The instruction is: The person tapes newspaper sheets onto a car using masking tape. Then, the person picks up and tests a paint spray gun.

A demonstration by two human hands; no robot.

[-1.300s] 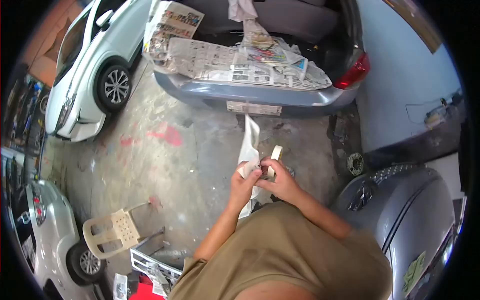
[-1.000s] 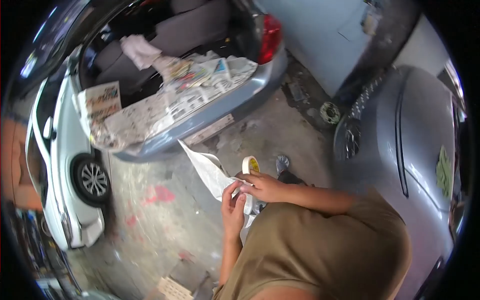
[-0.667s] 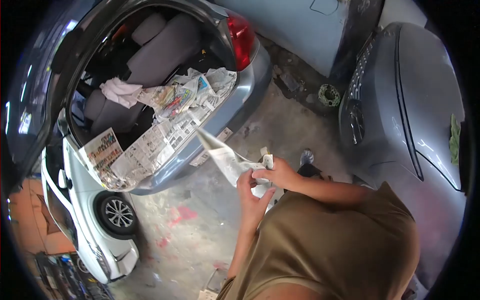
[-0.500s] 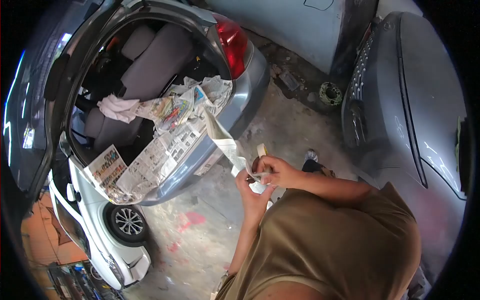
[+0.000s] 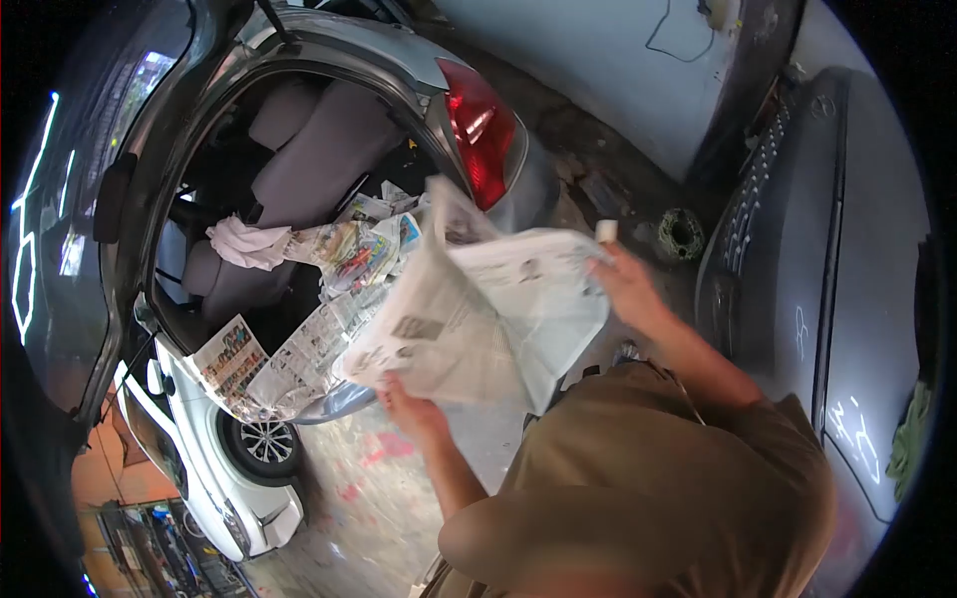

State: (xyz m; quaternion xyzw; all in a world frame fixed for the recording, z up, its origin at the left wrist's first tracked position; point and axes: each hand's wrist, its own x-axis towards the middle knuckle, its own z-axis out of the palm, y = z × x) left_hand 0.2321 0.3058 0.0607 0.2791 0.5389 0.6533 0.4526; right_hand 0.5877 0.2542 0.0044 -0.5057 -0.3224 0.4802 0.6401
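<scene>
A newspaper sheet is spread between my two hands, with a fold down its middle. My left hand pinches its lower left edge. At its right edge my right hand grips the paper, fingers closed, and a roll of tape shows at the fingertips, partly hidden. Behind the sheet, more newspaper covers the rear edge of an open car trunk. Crumpled printed paper and a pale pink cloth lie in the trunk opening.
The open car's red tail light is beyond the sheet. A white car stands at the lower left, a grey car at the right with a green cloth. A coiled ring lies on the floor near the blue wall.
My hands have moved apart, left hand to the left and down, right hand up and right. The newspaper, bunched between them before, is now opened out wide.
</scene>
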